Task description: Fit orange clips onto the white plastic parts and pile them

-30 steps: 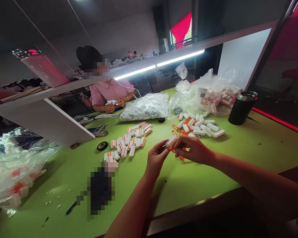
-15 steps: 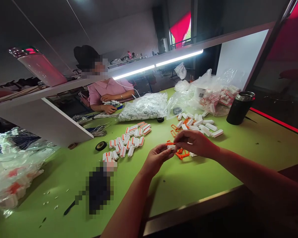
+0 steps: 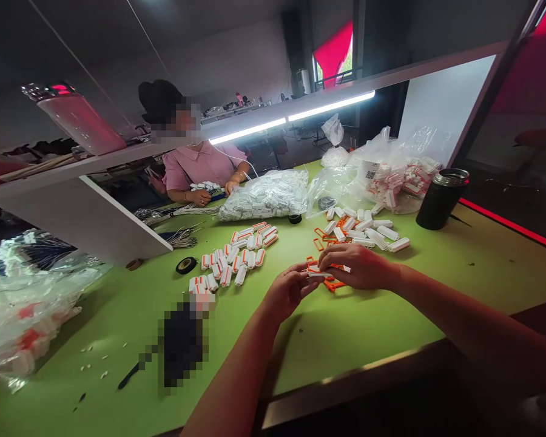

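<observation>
My left hand [image 3: 287, 291] is closed on one end of a white plastic connector housing [image 3: 317, 273] with an orange frame along its upper side. From the right, my right hand [image 3: 357, 265] is closed over the other end of that housing, its fingers hiding part of it. Loose orange frames [image 3: 338, 284] lie under and beside my right hand. Behind it are several plain white housings [image 3: 377, 238] in a loose heap. Further left, many white housings with orange strips [image 3: 226, 277] lie grouped on the green table [image 3: 346, 358].
A black bottle [image 3: 441, 199] stands at the right. Clear bags of white parts [image 3: 266, 195] and orange-white parts [image 3: 394, 179] lie at the back. Black tape [image 3: 186, 265] rests at left. Across the table sits a person in a pink shirt [image 3: 202, 167]. A lit shelf crosses above.
My right hand has tipped over and flattened across the housing, and more of the orange frame shows between my hands. The other person's hands have moved apart.
</observation>
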Available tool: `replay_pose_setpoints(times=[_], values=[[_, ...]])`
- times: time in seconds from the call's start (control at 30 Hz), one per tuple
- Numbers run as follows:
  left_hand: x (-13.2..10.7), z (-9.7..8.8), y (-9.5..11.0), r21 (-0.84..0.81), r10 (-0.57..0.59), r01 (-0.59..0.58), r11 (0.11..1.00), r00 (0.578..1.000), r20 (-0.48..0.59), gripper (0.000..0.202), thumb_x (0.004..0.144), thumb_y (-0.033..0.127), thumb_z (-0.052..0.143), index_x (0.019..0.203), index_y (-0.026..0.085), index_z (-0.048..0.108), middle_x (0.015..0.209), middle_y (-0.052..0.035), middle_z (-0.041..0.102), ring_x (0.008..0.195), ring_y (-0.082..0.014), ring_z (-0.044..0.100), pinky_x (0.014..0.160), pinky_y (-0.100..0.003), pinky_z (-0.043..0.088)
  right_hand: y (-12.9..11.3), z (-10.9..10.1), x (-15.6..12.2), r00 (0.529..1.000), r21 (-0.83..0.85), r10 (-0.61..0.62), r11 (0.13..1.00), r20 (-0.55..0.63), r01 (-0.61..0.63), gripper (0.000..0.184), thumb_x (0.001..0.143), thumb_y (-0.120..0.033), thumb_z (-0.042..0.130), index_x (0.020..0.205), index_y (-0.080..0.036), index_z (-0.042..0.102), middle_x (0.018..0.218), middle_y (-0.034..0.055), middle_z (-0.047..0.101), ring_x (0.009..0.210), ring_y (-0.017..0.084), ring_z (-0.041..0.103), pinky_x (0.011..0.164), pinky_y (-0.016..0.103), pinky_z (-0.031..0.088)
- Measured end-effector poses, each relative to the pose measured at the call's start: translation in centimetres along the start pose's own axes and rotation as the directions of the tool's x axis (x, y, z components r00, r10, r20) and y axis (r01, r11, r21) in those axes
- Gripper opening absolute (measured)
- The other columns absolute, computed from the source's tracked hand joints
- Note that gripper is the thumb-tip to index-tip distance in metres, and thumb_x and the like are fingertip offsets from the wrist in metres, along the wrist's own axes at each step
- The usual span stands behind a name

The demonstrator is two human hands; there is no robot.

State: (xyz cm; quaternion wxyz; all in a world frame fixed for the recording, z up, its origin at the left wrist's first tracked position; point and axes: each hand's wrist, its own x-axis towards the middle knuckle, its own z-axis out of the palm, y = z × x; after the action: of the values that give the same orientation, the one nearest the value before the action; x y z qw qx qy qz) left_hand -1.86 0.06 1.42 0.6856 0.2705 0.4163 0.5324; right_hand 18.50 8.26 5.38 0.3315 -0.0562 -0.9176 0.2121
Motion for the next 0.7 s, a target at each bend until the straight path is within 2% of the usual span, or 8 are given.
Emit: replay_pose_setpoints(times=[0.2, 0.33, 0.47, 0.57, 0.7], values=[[-0.1, 0.2, 0.0, 0.032, 0.034, -0.033, 0.999, 0.999, -0.038, 0.023, 0.073, 0.027, 0.076, 0.092, 0.016, 0.071, 0.091, -0.0069, 0.077, 0.085, -0.0212, 0.074, 0.087, -0.032, 0.055, 0.1, -0.1, -0.1, 0.996, -0.062, -0.019, 0.998, 0.083, 0.024, 0.018, 0.091, -0.011, 0.052, 0.093, -0.018, 0.068, 0.095, 0.0067, 0.070, 0.085, 0.015, 0.066, 0.079, 0.028, 0.052], [0.2, 0.0, -0.1, 0.040, 0.044, -0.042, 0.998, 0.998, -0.039, 0.017, 0.073, 0.024, 0.074, 0.088, 0.018, 0.073, 0.089, -0.0062, 0.078, 0.084, -0.0230, 0.074, 0.087, -0.034, 0.055, -0.2, -0.3, 0.0, 0.991, -0.064, 0.007, 0.998, 0.134, 0.001, 0.022, 0.092, -0.011, 0.048, 0.095, -0.020, 0.068, 0.097, 0.0056, 0.069, 0.089, 0.016, 0.065, 0.083, 0.030, 0.053], [0.3, 0.2, -0.2, -0.005, 0.020, -0.020, 1.000, 1.000, -0.022, 0.019, 0.075, 0.015, 0.066, 0.092, 0.012, 0.073, 0.087, -0.0072, 0.077, 0.085, -0.0228, 0.074, 0.093, -0.037, 0.052, -0.4, -0.5, -0.2, 0.983, -0.042, 0.005, 0.999, 0.184, 0.003, 0.026, 0.096, -0.013, 0.044, 0.101, -0.023, 0.067, 0.100, 0.0062, 0.069, 0.092, 0.017, 0.065, 0.084, 0.031, 0.053], [0.2, 0.5, -0.3, -0.048, 0.014, -0.012, 0.999, 0.999, 0.041, 0.018, 0.073, 0.011, 0.065, 0.089, 0.011, 0.072, 0.084, -0.0077, 0.076, 0.084, -0.0219, 0.074, 0.100, -0.040, 0.048, 0.4, -0.3, -0.7, 0.989, -0.043, -0.037, 0.998, 0.146, 0.044, 0.022, 0.096, -0.015, 0.048, 0.100, -0.025, 0.067, 0.100, 0.0069, 0.070, 0.090, 0.017, 0.067, 0.080, 0.030, 0.053], [0.6, 0.2, -0.2, -0.083, 0.024, -0.020, 0.996, 0.999, 0.042, 0.023, 0.068, 0.010, 0.067, 0.091, 0.008, 0.073, 0.086, -0.0119, 0.076, 0.090, -0.0250, 0.074, 0.111, -0.045, 0.040, 2.5, 0.2, -1.1, 0.990, -0.084, -0.111, 0.989, 0.092, 0.119, 0.023, 0.093, -0.015, 0.054, 0.104, -0.030, 0.068, 0.104, 0.0082, 0.072, 0.092, 0.016, 0.069, 0.080, 0.026, 0.054]])
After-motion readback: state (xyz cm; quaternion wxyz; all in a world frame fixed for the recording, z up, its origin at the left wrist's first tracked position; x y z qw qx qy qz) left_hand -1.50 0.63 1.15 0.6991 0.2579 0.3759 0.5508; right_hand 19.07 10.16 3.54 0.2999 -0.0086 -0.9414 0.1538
